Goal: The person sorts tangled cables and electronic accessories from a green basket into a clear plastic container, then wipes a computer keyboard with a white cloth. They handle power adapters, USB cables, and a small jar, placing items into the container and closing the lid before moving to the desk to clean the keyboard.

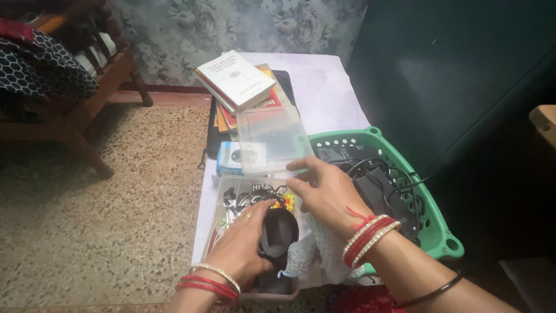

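Note:
My left hand (243, 240) rests on a black round pouch-like item (281, 232) inside an open clear plastic box (227, 191) full of cables and small things. My right hand (324, 188) touches the near edge of the clear plastic lid (269, 139), which lies tilted just beyond the box. A white crocheted cloth (315, 249) lies under my right wrist. Both wrists wear red and gold bangles.
A green plastic basket (446, 232) with black cables and an adapter sits at the right. A stack of books (237, 81) lies further back on the white-covered table (330, 87). A small blue and white box (229, 159) is beside the lid. A wooden chair (87, 98) stands at left on speckled floor.

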